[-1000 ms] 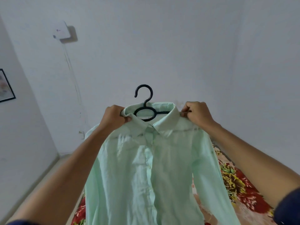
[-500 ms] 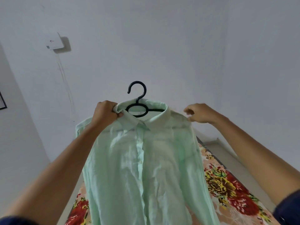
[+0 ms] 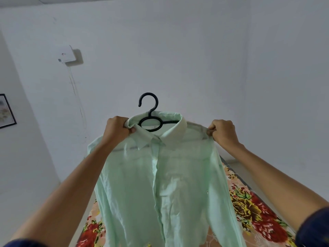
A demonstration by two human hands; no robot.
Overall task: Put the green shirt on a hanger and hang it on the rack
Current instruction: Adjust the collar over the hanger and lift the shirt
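Observation:
A pale green shirt (image 3: 160, 184) hangs in front of me on a black hanger (image 3: 149, 111), whose hook sticks up above the collar. My left hand (image 3: 117, 131) grips the collar and shoulder on the left side. My right hand (image 3: 222, 132) pinches the shirt's right shoulder seam. The hanger's arms are mostly hidden inside the shirt. No rack is in view.
A bed with a floral cover (image 3: 258, 211) lies below the shirt. White walls stand behind, with a small white box (image 3: 66, 55) mounted at upper left and a framed picture (image 3: 6, 111) on the left wall.
My right hand, off the shirt half a second ago, has come back and pinched the right shoulder. The view has shifted a little; the shirt stays held up.

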